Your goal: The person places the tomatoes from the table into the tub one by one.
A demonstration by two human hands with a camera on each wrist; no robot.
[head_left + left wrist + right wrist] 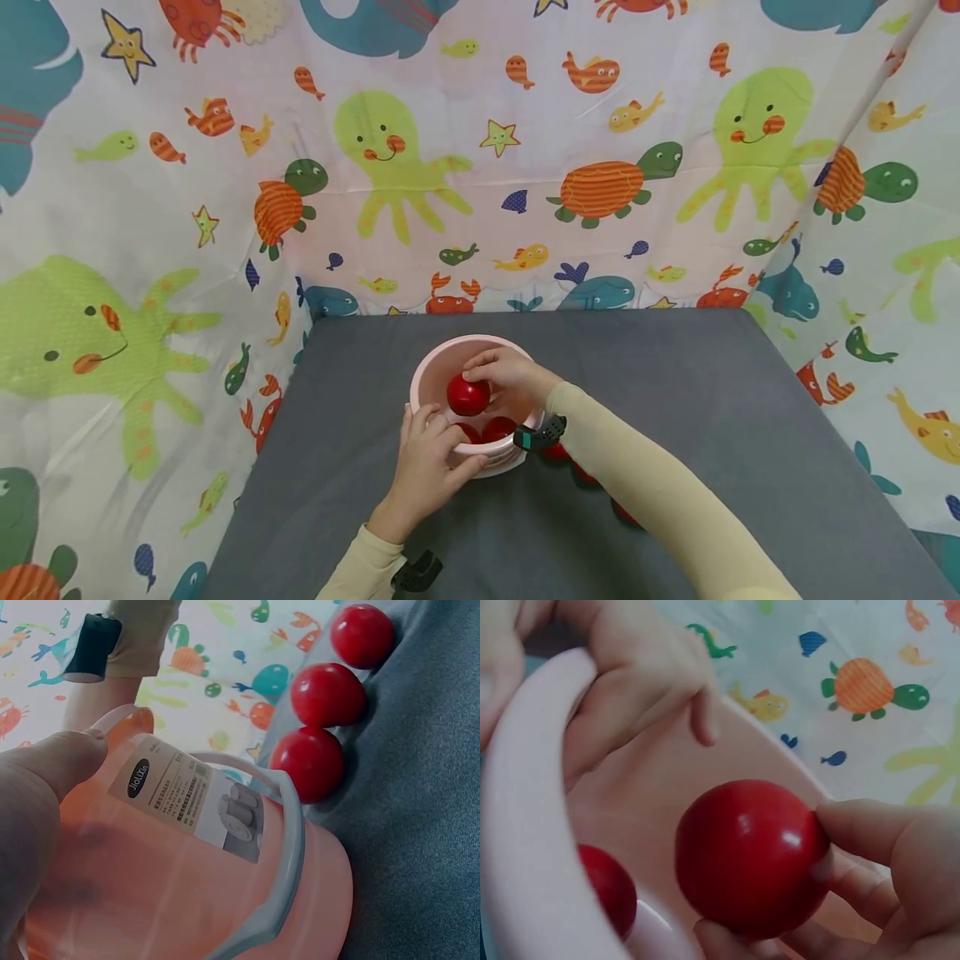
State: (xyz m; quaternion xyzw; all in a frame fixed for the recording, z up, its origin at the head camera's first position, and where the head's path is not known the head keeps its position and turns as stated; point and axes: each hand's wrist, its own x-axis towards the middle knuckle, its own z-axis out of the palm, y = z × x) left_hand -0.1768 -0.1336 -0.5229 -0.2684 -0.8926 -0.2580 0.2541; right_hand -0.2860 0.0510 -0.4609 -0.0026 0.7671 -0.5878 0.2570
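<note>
A pink plastic bucket [432,375] with a printed label [187,796] and a pale grey handle [289,855] stands on the dark table. My left hand [426,467] grips its near left rim, thumb outside and fingers over the edge. Inside the bucket's mouth, my right hand [513,377] holds a shiny red ball [754,859] between thumb and fingers. Below it, other red balls [498,429] lie at the bucket's bottom, one partly hidden by the left fingers and rim.
Right of the bucket, three more red balls [328,695] lie in a row on the grey table [720,400], partly covered by the right forearm in the head view. A curtain [480,192] printed with sea animals hangs behind and along both sides.
</note>
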